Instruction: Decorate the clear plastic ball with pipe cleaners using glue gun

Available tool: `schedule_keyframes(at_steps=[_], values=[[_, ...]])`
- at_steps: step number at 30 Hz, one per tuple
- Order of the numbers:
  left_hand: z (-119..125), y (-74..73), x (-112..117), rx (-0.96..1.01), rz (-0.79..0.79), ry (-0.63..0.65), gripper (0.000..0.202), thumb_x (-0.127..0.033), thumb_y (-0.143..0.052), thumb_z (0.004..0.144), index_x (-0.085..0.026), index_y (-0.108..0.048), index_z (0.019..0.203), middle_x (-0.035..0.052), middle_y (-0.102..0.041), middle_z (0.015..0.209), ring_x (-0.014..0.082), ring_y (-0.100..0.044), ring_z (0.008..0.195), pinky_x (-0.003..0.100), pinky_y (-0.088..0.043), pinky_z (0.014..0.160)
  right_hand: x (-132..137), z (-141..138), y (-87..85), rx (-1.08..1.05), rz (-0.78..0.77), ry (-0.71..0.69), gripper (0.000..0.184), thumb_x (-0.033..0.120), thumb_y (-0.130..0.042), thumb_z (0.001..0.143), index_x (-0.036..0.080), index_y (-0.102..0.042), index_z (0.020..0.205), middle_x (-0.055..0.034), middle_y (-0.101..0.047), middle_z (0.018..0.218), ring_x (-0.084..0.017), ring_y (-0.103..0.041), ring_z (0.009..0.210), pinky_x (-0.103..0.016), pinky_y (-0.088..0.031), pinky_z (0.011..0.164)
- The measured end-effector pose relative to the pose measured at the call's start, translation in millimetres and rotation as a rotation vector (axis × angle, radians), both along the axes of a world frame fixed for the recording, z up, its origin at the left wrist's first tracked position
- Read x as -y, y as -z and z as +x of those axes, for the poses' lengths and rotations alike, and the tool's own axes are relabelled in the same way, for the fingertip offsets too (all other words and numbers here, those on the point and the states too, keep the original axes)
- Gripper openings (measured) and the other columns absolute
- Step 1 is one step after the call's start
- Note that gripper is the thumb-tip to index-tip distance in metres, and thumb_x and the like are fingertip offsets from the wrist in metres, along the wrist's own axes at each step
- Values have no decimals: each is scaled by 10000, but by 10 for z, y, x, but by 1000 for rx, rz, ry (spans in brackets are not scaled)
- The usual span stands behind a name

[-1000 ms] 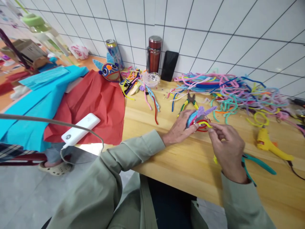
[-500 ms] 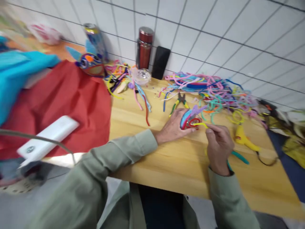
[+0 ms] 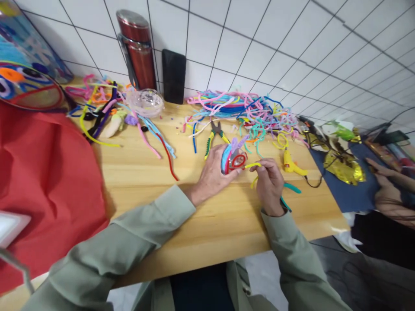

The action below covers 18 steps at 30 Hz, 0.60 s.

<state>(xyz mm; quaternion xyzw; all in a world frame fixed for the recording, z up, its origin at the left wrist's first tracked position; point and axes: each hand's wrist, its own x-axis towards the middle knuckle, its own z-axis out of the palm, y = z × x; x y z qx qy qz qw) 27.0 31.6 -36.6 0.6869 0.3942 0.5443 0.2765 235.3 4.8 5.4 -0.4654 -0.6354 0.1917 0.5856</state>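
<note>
My left hand (image 3: 214,170) is wrapped round a small craft piece (image 3: 234,159) with blue, pink and purple pipe cleaners and a red ring over a clear part. Pinched in the fingers of my right hand (image 3: 269,181) is a yellow pipe cleaner (image 3: 253,165), its tip close to the craft piece's lower right side. I cannot tell whether the two touch. Just beyond my left hand lie pliers (image 3: 216,134) with green and yellow handles. A teal-handled tool (image 3: 292,187) is partly hidden behind my right hand.
Along the wall lies a heap of pipe cleaners (image 3: 233,106), beside a black phone (image 3: 173,77) and a red thermos (image 3: 138,52). A yellow glue gun (image 3: 292,164) rests on the right. Red cloth (image 3: 48,172) covers the left. Another person's hand (image 3: 382,172) shows far right.
The view has swung right, showing more of the table's right side and another person. The yellow pipe cleaner's tip has shifted from the red ring toward the craft piece's lower edge.
</note>
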Motion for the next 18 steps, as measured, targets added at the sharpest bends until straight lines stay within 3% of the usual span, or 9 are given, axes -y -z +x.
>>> schedule_keyframes(at_steps=[7,13,18], values=[[-5,1,8,-29,27,-17,866,-577,-846,1020,-214,-408,1673,222,-599,1655,403,-596,1586,607,-517,1336,-42,9,38,-4,30,36,205,481,-849,1029,281,-812,1009,-43,-752,1077,-242,-742,1056,-429,-624,951],[-2,-33,0,-53,34,-38,858,-499,-869,1009,-239,-392,1673,200,-618,1646,388,-608,1570,606,-528,1320,-31,-55,-31,171,95,22,191,486,-817,1056,302,-857,1019,-34,-752,986,-241,-738,967,-445,-627,897],[-43,-83,-12,-52,15,-32,850,-465,-889,984,-250,-433,1668,190,-621,1659,396,-596,1584,617,-514,1343,22,-59,-144,331,282,86,104,334,-776,1082,342,-879,1097,-20,-743,975,-227,-724,923,-425,-613,838]])
